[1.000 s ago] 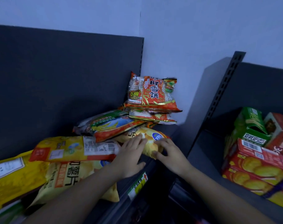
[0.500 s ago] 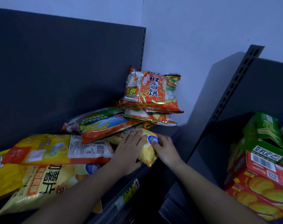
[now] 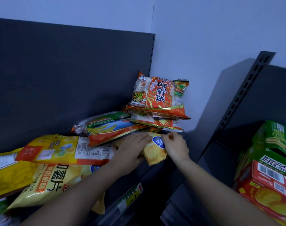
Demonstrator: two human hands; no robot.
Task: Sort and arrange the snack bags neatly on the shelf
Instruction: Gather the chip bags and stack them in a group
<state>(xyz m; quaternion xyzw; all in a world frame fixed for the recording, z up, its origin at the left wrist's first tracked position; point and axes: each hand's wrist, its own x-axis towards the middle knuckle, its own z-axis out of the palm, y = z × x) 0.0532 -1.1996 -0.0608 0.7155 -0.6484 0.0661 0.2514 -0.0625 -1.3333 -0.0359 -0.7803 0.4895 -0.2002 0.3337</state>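
Both hands on the small yellow chip bag (image 3: pixel 155 154) at the shelf (image 3: pixel 157 175) front edge: left hand (image 3: pixel 131 152) flat on its left half, fingers pressed down; right hand (image 3: pixel 175 146) pinching its top right edge by the blue logo. Bag sits between the palms, partly under a red-green bag (image 3: pixel 111 129). Rice cracker bags (image 3: pixel 158 97) stacked just behind the grip, yellow chip bags (image 3: pixel 54 178) left of it.
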